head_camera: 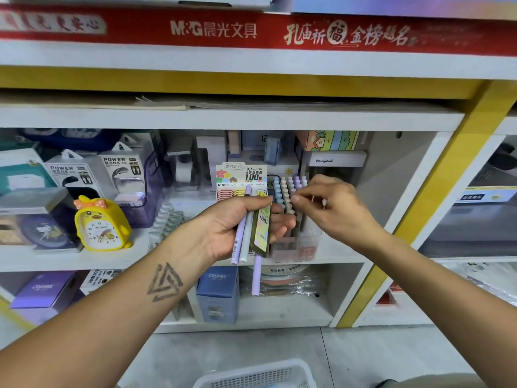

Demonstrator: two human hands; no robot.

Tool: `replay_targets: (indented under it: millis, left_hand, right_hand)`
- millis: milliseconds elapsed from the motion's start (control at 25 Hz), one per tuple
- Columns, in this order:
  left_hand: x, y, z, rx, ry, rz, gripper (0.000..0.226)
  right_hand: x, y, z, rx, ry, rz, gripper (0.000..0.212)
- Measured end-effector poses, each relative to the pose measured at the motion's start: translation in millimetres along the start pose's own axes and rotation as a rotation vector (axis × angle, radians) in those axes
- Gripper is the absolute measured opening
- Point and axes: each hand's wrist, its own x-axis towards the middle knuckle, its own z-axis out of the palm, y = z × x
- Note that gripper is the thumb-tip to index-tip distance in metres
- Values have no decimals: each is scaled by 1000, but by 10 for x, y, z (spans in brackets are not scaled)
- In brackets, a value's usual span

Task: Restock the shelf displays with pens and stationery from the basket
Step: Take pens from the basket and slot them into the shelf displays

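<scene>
My left hand (240, 222) grips a bunch of pastel pens (242, 242) and a flat pack of pencil leads (261, 228), their lower ends sticking out below my palm. Right behind it on the middle shelf stands a clear pen display (285, 191) filled with several blue, cream and purple capped pens. My right hand (333, 205) hovers at the display's right side with thumb and forefinger pinched together by the pen caps; whether they hold a pen is hidden. A lead-refill display card (242, 177) stands to the left of the pens. The white basket (257, 375) sits on the floor below.
A yellow chick alarm clock (100, 225) and power bank boxes (123, 175) fill the shelf's left part. Blue and purple boxes (218, 292) stand on the lower shelf. A yellow upright post (414, 208) borders the bay on the right. A red banner runs overhead.
</scene>
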Motion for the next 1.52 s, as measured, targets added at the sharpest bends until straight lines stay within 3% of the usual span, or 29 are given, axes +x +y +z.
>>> replay_targets:
  millis: [80, 160, 320, 440, 560, 720, 1000, 1160, 1360, 1520]
  left_hand:
    - [-15, -15, 15, 27, -32, 13, 21]
    - [-29, -18, 29, 26, -44, 18, 20]
    - [-50, -4, 15, -45, -19, 23, 25]
    - [-82, 12, -24, -25, -31, 14, 33]
    - [-139, 81, -102, -28, -62, -6, 39]
    - [-226, 212, -272, -116, -35, -35, 37]
    - [-378, 308, -483, 27, 267, -34, 23]
    - [-383, 300, -557, 125, 403, 56, 40]
    - [-412, 376, -572, -7, 368, 220, 27]
    - [-432, 382, -517, -18, 346, 322, 20]
  right_hand:
    - [44, -127, 30, 329, -55, 208, 20]
    - [84, -211, 45, 565, -183, 298, 23]
    - [164, -282, 46, 696, -330, 296, 30]
    - [242, -336, 128, 690, -299, 318, 33]
    - [344, -412, 187, 787, -267, 347, 21]
    - [456, -471, 221, 906, -76, 434, 6]
    - [498, -621, 379, 712, -18, 301, 14]
    - [523, -601, 357, 529, -53, 222, 19]
    - [484, -539, 440, -29, -158, -28, 11]
    - [431, -561, 544, -203, -218, -194, 8]
